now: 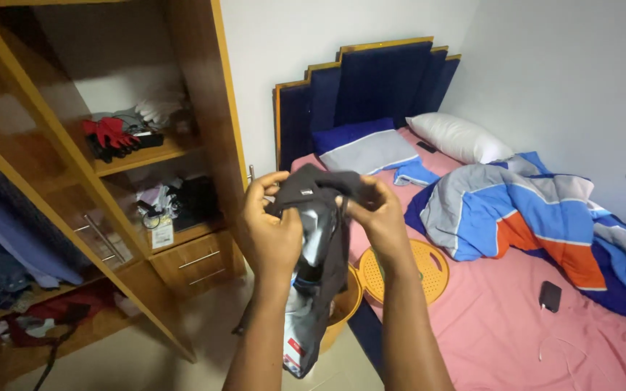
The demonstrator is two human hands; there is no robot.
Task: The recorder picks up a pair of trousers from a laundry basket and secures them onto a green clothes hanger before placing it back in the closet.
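Fig.: L hand (pixel 268 233) & R hand (pixel 380 217) both pinching dark garment (pixel 324 239) above pink bed (pixel 501 318), beside wardrobe (pixel 110 181).

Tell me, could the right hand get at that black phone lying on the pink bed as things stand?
Probably not yet: the right hand and left hand both grip the dark garment. The phone itself lies uncovered.

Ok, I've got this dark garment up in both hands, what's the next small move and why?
Probably shake it out flat. The left hand and right hand pinch the dark garment bunched at its top, and the rest hangs crumpled over the floor beside the bed.
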